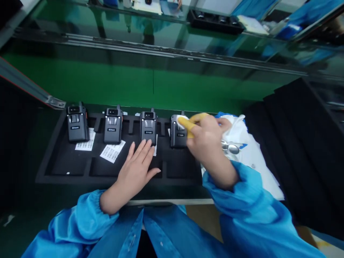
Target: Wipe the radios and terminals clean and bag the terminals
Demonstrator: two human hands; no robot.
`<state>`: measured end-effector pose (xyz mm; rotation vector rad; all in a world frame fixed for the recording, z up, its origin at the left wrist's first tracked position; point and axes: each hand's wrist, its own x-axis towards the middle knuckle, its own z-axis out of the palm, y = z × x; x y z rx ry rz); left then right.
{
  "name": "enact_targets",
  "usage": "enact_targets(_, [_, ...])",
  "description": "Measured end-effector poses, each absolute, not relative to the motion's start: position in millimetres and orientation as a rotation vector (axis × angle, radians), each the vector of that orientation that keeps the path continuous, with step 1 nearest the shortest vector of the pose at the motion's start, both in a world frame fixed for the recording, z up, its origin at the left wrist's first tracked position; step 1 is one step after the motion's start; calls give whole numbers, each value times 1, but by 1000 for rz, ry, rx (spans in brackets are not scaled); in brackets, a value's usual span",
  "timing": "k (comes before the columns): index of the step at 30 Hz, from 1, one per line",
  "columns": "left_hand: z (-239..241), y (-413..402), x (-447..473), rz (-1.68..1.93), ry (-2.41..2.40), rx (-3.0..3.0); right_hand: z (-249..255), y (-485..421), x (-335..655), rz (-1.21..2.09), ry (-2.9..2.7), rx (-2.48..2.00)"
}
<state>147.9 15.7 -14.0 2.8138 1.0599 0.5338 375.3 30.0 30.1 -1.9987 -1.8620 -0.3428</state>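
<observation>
Lettering "Riton" (148, 132) marks four black rectangular plastic handsets (148, 122); right hand (206, 138), fingers clamped on white pad (179, 122) touching one; left hand (135, 170), fingers apart

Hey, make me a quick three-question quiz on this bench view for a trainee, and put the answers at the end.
1. Count: How many black handheld devices sit in the black tray?
2. True or false: The right hand, wearing yellow finger covers, holds a white pad at the rightmost device.
3. Multiple choice: Counting from the left of the picture, which device are the left hand's fingertips nearest?
A. First
B. Second
C. Third

Key:
1. Four.
2. True.
3. C, the third; the fingers lie at its lower end.
</observation>
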Motion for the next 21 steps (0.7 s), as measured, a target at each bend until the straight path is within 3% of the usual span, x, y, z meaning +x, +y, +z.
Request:
enact_targets(7, [-17,13,151,509,1050,2789,15,94,324,-323,-2213,-1819])
enact_targets(21, [-12,17,152,548,1075,2791,5,90,324,-621,-2252,-1709])
